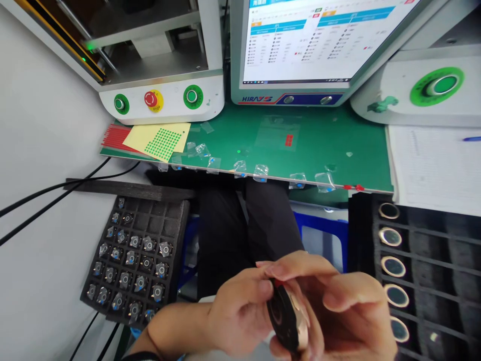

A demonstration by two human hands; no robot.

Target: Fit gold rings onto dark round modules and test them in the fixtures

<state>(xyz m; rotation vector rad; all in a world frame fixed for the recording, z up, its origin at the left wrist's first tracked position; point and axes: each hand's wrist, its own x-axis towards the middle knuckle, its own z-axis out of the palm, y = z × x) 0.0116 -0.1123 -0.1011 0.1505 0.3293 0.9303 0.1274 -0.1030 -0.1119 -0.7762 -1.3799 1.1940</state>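
Low in the view, both my hands grip one small round part [286, 317], black on its face with a rose-gold rim. My left hand [236, 316] holds its left side, thumb on top. My right hand [338, 306] wraps the right side, fingers curled over the upper edge. The part sits above my lap, in front of the green bench mat [300, 145].
A black foam tray [135, 255] of several small film-covered parts lies at my left. A black slotted rack [391, 265] with gold-rimmed round parts stands at my right. Peeled film tabs [259, 173] line the mat's front edge. Behind are a sticker sheet [160, 140], a press with buttons [154, 100] and a monitor [319, 40].
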